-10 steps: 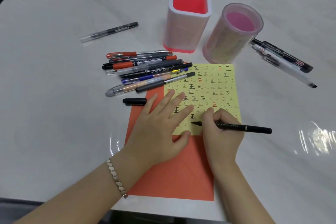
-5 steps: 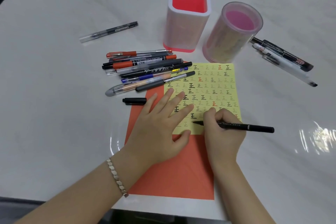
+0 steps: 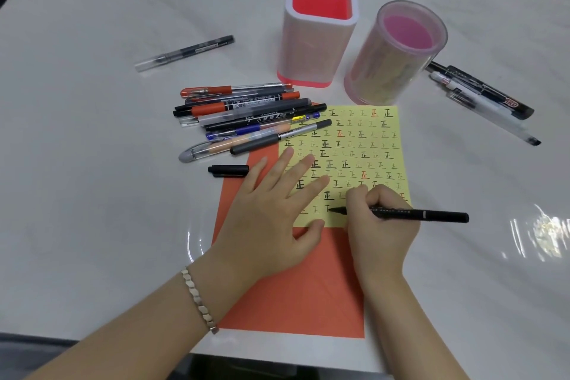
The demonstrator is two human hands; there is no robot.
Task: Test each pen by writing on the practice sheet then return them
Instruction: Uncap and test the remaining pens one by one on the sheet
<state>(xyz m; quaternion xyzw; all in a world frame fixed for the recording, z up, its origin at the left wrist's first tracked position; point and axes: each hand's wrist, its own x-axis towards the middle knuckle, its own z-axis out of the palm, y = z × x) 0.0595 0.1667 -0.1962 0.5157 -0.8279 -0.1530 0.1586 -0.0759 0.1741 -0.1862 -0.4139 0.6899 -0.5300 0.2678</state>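
Counter [image 3: 92, 163] carries a thin yellow sheet [image 3: 370, 145], probably light and prone to sliding; the left hand [image 3: 271, 219] presses it with spread fingers [image 3: 305, 163]. The right hand [image 3: 379, 225] pinches the slim, stiff black pen [image 3: 431, 215] near its tip, which touches the sheet's lower rows.

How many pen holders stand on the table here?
2. A square white holder stands beyond the pen pile; a round clear holder stands right of it, beyond the yellow sheet. None seems hidden.
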